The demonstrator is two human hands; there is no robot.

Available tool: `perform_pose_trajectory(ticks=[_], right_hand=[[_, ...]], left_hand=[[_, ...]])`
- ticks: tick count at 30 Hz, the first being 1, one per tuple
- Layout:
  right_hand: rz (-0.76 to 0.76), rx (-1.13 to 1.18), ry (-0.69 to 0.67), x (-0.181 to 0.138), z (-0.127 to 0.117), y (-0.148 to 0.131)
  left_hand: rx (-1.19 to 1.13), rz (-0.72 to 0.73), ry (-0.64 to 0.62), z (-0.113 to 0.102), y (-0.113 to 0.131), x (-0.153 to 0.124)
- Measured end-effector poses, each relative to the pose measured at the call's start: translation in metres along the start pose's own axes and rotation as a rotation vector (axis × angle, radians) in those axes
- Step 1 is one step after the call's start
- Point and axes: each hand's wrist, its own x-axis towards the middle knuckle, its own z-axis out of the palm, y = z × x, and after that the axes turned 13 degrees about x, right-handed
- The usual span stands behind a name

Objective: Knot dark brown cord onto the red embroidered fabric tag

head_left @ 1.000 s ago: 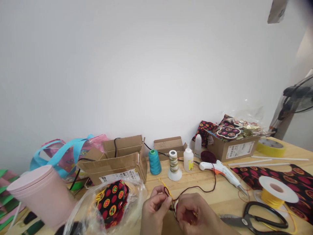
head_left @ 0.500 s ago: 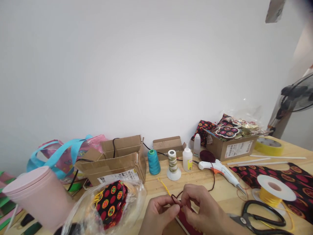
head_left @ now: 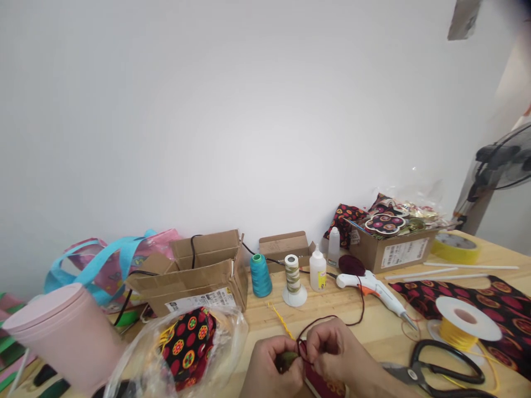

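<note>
At the bottom middle, my left hand (head_left: 269, 367) is closed in a pinch on a dark red cord (head_left: 305, 329). Something small and olive-green (head_left: 286, 360) shows inside the curl of its fingers; its kind is unclear. Close by on the right, my right hand (head_left: 338, 351) also pinches the cord, fingertips almost touching the left ones. The cord loops up from my fingers and runs right to a dark red bundle (head_left: 352, 264). Under the hands lies a dark red piece with gold lettering (head_left: 323, 382), partly hidden. A twisted yellow cord (head_left: 282, 320) leads up from behind the fingers.
Black-handled scissors (head_left: 446, 367) and a yellow cord spool (head_left: 460, 326) lie right. Behind stand a glue gun (head_left: 377, 290), glue bottle (head_left: 318, 271), thread cones (head_left: 261, 276) and cardboard boxes (head_left: 398, 257). Left are a plastic bag with patterned fabric (head_left: 188, 348) and a pink bin (head_left: 66, 337).
Both hands have shifted slightly down. The cord's small loop near my fingers has become a longer curve, and the olive-green thing has come into sight in my left hand.
</note>
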Motion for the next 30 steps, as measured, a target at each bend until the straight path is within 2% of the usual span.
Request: perform_pose_trajectory(ticks=[4, 9, 14, 18, 22, 27, 30], right_hand=[[0.027, 0.074, -0.013, 0.003, -0.002, 0.006], [0.033, 0.119, 0.000, 0.005, 0.000, 0.003], [0.008, 0.023, 0.031, 0.006, -0.007, -0.011], [0.003, -0.027, 0.068, 0.005, -0.010, -0.021], [0.016, -0.070, 0.056, 0.003, -0.010, -0.022], [-0.005, -0.140, 0.037, 0.003, -0.010, -0.015], [-0.013, -0.230, 0.017, 0.002, -0.006, -0.025]], left_hand=[[0.014, -0.027, 0.017, -0.001, 0.003, 0.000], [-0.198, -0.069, 0.029, -0.004, 0.011, 0.000], [-0.592, -0.092, -0.156, -0.007, 0.009, -0.005], [-0.726, -0.197, -0.345, -0.008, 0.009, -0.008], [-0.581, -0.080, -0.397, -0.008, 0.008, -0.007], [-0.416, 0.023, -0.263, -0.002, -0.001, -0.001], [-0.371, -0.001, -0.286, 0.001, -0.006, 0.001]])
